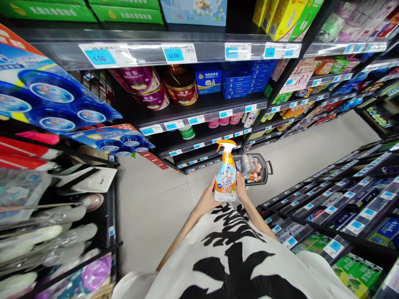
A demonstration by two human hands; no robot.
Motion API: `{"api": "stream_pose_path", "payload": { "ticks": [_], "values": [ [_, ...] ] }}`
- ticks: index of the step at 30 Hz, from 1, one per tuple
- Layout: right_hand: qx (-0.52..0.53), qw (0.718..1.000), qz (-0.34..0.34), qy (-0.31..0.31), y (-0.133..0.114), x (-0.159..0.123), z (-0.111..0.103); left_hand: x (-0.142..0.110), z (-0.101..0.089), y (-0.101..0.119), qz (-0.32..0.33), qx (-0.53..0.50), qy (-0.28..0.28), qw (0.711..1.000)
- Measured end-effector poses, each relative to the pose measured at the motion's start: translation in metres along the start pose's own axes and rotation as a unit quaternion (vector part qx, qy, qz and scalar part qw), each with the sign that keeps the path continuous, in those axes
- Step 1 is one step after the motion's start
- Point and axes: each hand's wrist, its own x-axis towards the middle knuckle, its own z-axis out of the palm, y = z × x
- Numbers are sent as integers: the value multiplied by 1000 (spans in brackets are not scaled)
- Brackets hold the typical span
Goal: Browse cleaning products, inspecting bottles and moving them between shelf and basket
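I hold an upright spray bottle (225, 172) in front of me, white and orange with a blue label and an orange trigger head. My left hand (208, 196) is wrapped round its left side and my right hand (240, 187) grips its right side. Both hands are closed on the lower part of the bottle. Just beyond it, a dark shopping basket (263, 166) with several packaged goods rests on the pale floor.
Store shelves with blue price tags line the aisle: tins and blue boxes (240, 79) ahead, hanging blue toilet-block packs (56, 99) and brushes at left, low shelves (343, 203) at right. Pale tiled floor (149, 207) runs between.
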Motion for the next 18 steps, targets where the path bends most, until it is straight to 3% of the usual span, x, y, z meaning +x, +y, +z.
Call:
{"api": "stream_pose_path", "payload": {
  "ticks": [18],
  "values": [
    [13,1000,6,6,7,-5,-2,-6,4,-4,-19,-8,2,1000]
  ]
}}
